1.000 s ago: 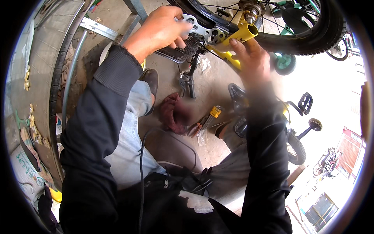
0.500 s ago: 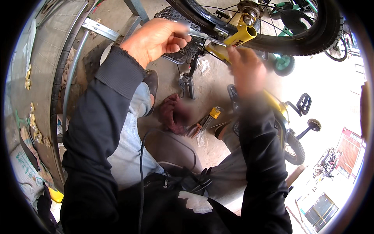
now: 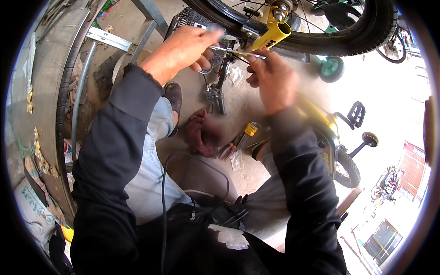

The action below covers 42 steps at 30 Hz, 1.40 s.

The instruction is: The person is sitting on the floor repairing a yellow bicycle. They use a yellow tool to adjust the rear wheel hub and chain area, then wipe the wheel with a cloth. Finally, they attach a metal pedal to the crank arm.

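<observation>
My left hand (image 3: 181, 50) is closed around a slim silver metal tool (image 3: 231, 51), possibly a spanner; its exact kind is hard to make out. The tool reaches across to my right hand (image 3: 277, 80), whose thumb and fingers pinch its other end. Just beyond both hands is the yellow frame tube (image 3: 275, 37) of an upturned bicycle, its open end facing right. A black-tyred wheel (image 3: 316, 48) with spokes and a hub rises above that tube. Some bright metal behind my left fingers is partly hidden.
A dark red cloth (image 3: 199, 133) and yellow-topped hand tools (image 3: 250, 129) lie on the floor between my feet. A black wire basket (image 3: 181, 23) stands behind my left hand. Right of my arm are bicycle pedals (image 3: 356, 114); a metal stand (image 3: 110, 39) rises at left.
My right hand has come away from the yellow tube, moving left and down onto the tool's end. My left hand has shifted slightly left. The view has shifted a little.
</observation>
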### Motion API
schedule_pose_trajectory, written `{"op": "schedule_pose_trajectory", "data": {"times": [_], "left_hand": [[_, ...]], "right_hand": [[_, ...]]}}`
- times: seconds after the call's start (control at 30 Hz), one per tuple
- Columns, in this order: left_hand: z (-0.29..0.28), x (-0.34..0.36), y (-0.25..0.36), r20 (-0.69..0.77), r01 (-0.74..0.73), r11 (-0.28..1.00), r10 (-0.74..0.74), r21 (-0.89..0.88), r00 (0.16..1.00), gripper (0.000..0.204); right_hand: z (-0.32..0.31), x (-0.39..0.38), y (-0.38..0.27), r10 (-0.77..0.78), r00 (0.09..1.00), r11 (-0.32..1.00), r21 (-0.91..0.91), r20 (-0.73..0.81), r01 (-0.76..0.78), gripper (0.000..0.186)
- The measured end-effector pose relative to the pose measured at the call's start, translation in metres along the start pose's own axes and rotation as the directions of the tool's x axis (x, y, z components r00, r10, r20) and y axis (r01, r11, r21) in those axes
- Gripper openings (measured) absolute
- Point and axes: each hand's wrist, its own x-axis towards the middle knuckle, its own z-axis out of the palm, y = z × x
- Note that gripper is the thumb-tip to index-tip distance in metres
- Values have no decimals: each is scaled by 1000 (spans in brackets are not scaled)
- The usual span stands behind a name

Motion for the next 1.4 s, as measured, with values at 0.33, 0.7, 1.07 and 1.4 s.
{"op": "schedule_pose_trajectory", "data": {"times": [0.33, 0.7, 1.07, 1.4], "left_hand": [[3, -1, -5, 125, -513, 723, 519, 462, 845, 20], [-6, 26, -24, 2, -415, 806, 457, 423, 890, 17], [-2, 38, -30, -11, -400, 835, 436, 378, 900, 16], [0, 34, -26, -98, -486, 694, 620, 531, 779, 20]], "right_hand": [[-9, 6, -8, 37, 999, 999, 29, 28, -38, 28], [-31, 13, -8, -16, 990, 986, -164, -142, -8, 35], [-33, 11, -7, -3, 997, 993, -116, -81, -6, 35], [-32, 9, -14, 27, 998, 984, -177, -57, -37, 35]]}}
